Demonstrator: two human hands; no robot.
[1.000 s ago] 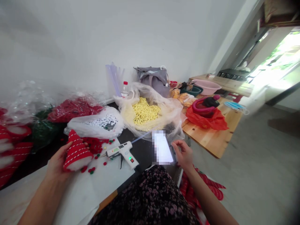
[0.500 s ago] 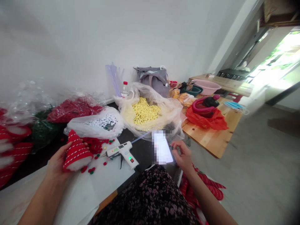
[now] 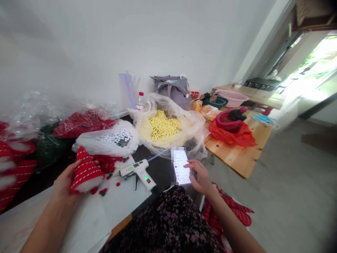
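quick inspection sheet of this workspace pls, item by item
Surface: dark table with a white sheet over its near left part.
Job's things: red striped cone with fluffy white base, held; glue gun on its side, green light lit; loose red and green pompoms near its nozzle.
Clutter: bags of white balls and yellow balls, red-capped bottle, phone with lit screen.
Grips: left grip around the cone; right grip at the phone, fingertip contact unclear.
Cables: white cord-like strip by the skirt, ends hidden.
Surroundings: wooden table on the right, pale wall behind.
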